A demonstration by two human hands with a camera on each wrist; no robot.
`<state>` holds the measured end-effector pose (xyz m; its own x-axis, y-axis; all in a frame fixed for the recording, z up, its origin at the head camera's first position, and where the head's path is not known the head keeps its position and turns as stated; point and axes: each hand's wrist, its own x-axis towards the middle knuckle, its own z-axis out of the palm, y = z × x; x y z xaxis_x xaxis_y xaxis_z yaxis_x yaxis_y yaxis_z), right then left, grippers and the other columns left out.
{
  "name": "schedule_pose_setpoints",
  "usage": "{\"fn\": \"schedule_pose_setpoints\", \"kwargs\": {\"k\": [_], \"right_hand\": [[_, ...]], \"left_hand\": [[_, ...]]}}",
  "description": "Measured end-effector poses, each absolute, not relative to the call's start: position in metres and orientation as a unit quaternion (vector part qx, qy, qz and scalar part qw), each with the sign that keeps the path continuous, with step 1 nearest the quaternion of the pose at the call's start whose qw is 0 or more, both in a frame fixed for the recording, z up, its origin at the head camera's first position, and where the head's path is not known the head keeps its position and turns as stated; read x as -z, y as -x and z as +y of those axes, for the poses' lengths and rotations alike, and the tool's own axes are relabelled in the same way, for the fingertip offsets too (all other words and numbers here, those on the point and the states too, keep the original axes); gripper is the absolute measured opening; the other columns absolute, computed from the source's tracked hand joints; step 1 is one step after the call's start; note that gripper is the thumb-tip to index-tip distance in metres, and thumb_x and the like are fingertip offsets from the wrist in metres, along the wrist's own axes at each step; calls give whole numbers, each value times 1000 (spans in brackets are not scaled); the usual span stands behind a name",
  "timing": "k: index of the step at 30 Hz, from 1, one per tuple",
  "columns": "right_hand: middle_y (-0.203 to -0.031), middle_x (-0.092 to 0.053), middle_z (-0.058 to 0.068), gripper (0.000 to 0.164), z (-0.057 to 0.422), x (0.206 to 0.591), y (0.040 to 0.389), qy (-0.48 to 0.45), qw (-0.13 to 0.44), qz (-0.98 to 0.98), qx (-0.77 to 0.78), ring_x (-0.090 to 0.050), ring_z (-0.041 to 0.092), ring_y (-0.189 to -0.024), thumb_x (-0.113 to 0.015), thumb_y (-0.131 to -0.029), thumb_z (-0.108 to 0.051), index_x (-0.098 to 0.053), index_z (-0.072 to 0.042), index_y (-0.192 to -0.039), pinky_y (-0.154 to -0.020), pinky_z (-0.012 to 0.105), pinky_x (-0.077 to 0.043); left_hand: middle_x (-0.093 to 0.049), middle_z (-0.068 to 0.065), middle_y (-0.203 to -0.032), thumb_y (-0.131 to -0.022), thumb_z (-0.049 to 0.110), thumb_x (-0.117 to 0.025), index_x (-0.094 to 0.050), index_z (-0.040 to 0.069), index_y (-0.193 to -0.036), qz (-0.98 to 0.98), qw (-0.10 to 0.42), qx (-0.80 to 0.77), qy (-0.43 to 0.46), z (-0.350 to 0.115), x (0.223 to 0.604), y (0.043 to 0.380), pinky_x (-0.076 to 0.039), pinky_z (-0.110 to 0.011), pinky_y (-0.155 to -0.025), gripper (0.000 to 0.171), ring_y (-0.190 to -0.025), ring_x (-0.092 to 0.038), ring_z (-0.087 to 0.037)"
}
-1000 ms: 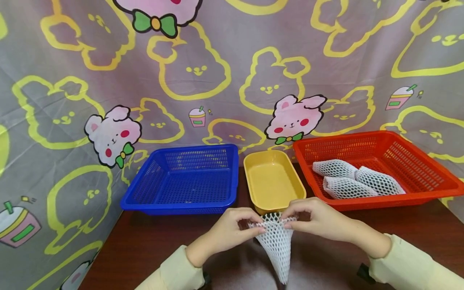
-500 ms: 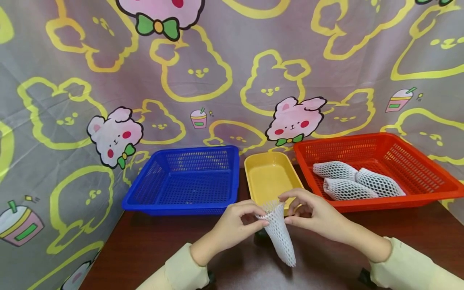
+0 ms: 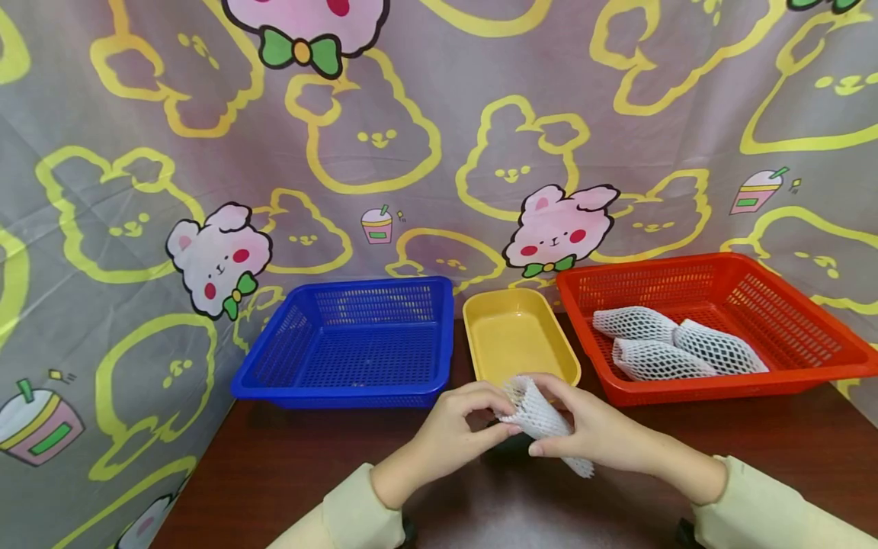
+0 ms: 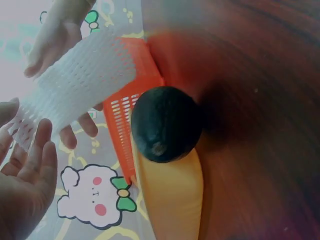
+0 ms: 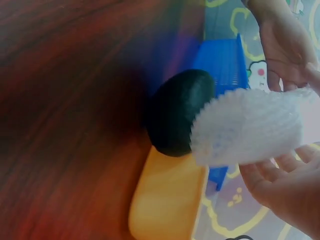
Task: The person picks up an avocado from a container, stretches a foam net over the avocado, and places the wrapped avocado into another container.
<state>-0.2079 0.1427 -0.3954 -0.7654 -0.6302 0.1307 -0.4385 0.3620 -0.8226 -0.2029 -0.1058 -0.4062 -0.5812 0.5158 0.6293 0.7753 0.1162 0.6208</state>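
Note:
A white foam net sleeve (image 3: 543,419) hangs between my two hands above the table, its wide mouth tipped up to the left. My left hand (image 3: 456,425) pinches the rim of that mouth. Around the sleeve's side curls my right hand (image 3: 604,433), thumb in front and fingers behind. A dark green oval fruit, perhaps an avocado (image 4: 167,125), sits below the hands in front of the yellow tray (image 3: 514,339). From the head it is mostly hidden; the right wrist view shows the fruit (image 5: 180,112) outside the sleeve.
On the left stands a blue basket (image 3: 363,393). The red basket (image 3: 754,381) on the right holds several white net-wrapped pieces (image 3: 661,360). A patterned cloth (image 3: 425,152) hangs behind. The dark wooden table (image 3: 288,465) extends in front of the baskets.
The sleeve has swung from hanging point-down to slanting down to the right. My right hand let go of the rim and moved around the sleeve's side; my left kept its pinch.

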Motion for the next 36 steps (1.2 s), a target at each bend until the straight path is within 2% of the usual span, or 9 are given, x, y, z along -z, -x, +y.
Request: {"fn": "schedule_pose_setpoints", "kwargs": {"k": [4,7,10,15,21,28,33,36], "right_hand": [[-121,-61,3,69,143,402,206,341,96,825,441,-58,16,-101,-81,-90,-30,-47,-5,-145,-85,28,-53],[-113,-62,0,60,145,407,206,354,87,826,430,-59,12,-95,-80,-91,-29,-52,-8,-140,-80,28,-53],[-110,-62,-2,57,146,411,206,357,81,833,415,-59,10,-93,-80,-91,-29,-53,-10,-138,-79,28,-53],[-112,-62,-2,60,150,413,208,356,70,845,393,-58,10,-94,-81,-90,-31,-54,-9,-139,-79,28,-52],[-121,-61,0,68,160,414,209,339,78,865,361,-57,11,-100,-81,-89,-37,-52,-8,-144,-86,30,-51],[-124,-60,0,69,173,420,208,339,89,876,332,-56,12,-101,-81,-88,-38,-53,-8,-143,-87,30,-50],[-121,-60,-1,67,184,426,209,346,75,882,311,-56,10,-100,-83,-87,-34,-55,-7,-140,-86,31,-51],[-120,-61,-2,64,191,429,209,351,69,886,295,-57,10,-100,-84,-86,-32,-57,-7,-138,-87,32,-51]], "left_hand": [[-71,-9,-105,-87,-1,-80,-72,3,-99,-735,77,519,428,-104,413,201,-60,-39,-77,15,-101,-63,-8],[-71,-8,-111,-88,2,-80,-73,5,-102,-746,49,519,415,-105,416,201,-60,-36,-77,16,-104,-63,-8],[-71,-6,-114,-88,4,-81,-73,6,-107,-758,49,503,412,-106,417,203,-60,-34,-75,21,-102,-64,-7],[-70,-5,-113,-87,5,-82,-71,7,-112,-772,61,479,414,-111,416,207,-60,-34,-75,28,-97,-66,-10],[-70,-5,-105,-85,8,-85,-72,7,-109,-802,46,466,371,-117,421,207,-56,-34,-86,28,-97,-67,-18],[-69,-1,-106,-86,17,-85,-73,10,-109,-842,18,444,307,-122,435,207,-54,-31,-89,26,-99,-65,-16],[-66,0,-113,-84,20,-87,-70,12,-115,-854,-12,430,292,-119,441,211,-54,-29,-90,36,-103,-65,-14],[-64,0,-116,-83,18,-88,-67,12,-118,-857,-29,430,284,-117,446,213,-55,-25,-85,41,-106,-64,-12]]}}
